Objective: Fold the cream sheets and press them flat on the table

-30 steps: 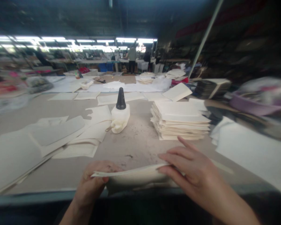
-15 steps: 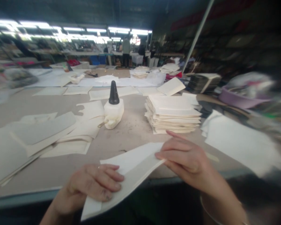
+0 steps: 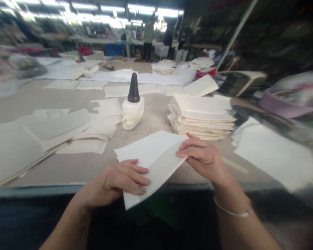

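My left hand (image 3: 129,177) is closed on the near left part of a pale, stiff sheet (image 3: 152,147), fingers across its top; the thumb's position is unclear. With fingertips and thumb, my right hand (image 3: 198,152) pinches the same sheet at its right end. A greyer strip runs along the sheet's near side, as a fold or second layer; I cannot tell which. The sheet tilts over the table's front edge. Beyond it stands a white bottle (image 3: 132,113) with a black cone cap. A stack of cream pieces (image 3: 202,116) sits just beyond my right hand.
Loose pale pieces (image 3: 59,128) overlap on the left of the table (image 3: 156,114). More white sheets (image 3: 271,152) lie at the right, near a purple basin (image 3: 281,104). Several flat pieces lie farther back. A narrow strip (image 3: 234,165) rests beside my right wrist.
My view has tilted down and shifted left. Both hands and the sheet sit higher in the picture, nearer the stack. More of the sheet's white far part shows.
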### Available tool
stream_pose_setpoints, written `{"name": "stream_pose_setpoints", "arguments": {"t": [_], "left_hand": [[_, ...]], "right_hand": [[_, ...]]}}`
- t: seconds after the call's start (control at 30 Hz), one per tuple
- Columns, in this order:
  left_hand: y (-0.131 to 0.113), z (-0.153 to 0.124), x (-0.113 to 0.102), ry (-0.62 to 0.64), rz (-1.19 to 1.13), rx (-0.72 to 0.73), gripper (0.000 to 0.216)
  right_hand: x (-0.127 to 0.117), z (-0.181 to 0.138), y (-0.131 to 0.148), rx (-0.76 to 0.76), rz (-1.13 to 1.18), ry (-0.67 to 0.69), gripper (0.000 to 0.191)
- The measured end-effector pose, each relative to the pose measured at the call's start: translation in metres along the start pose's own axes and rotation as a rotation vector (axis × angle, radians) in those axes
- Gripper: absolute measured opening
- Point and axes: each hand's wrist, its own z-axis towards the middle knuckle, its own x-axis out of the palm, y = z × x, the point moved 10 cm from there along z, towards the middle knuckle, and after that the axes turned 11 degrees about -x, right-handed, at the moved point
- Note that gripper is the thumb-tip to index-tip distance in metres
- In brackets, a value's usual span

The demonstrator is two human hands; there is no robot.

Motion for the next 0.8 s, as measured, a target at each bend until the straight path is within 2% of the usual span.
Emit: {"name": "stream_pose_setpoints", "arguments": {"t": [0.17, 0.37, 0.57, 0.8], "left_hand": [[0.007, 0.002, -0.003, -0.061, 0.012, -0.041, 0.021], [0.007, 0.002, -0.016, -0.169, -0.181, -0.041, 0.019], [0.006, -0.009, -0.039, -0.384, -0.504, -0.066, 0.017], [0.012, -0.010, -0.039, -0.458, -0.630, -0.142, 0.018]], "right_hand": [[0.002, -0.002, -0.006, -0.007, 0.000, -0.046, 0.025], [-0.001, -0.003, -0.003, -0.009, -0.097, -0.054, 0.022], [-0.013, 0.009, 0.029, -0.145, -0.385, -0.035, 0.031], [-0.014, 0.021, 0.054, -0.286, -0.377, 0.006, 0.032]]}}
